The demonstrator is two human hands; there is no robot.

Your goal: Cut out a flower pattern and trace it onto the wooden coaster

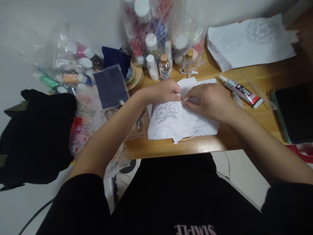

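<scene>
A white paper sheet [168,128] printed with round line drawings of flowers lies at the table's front edge, with other paper under it. My left hand [168,91] is closed at the sheet's upper part, thumb and fingers pinching the paper. Close beside it, my right hand [205,99] pinches a small white edge that looks like paper between thumb and forefinger. The fingertips of both hands nearly meet above the drawings. My right hand covers part of the right-hand drawing. Behind the hands stand a cork-topped glass bottle [164,68] and a white-capped bottle [152,68].
To the right lie a B-7000 glue tube [242,92] and a dark phone [294,114]. Another patterned sheet [251,42] is at the back. Plastic bags of jars [151,40] stand against the wall. At left are a dark square in a clear sleeve [111,86] and a black bag [39,140].
</scene>
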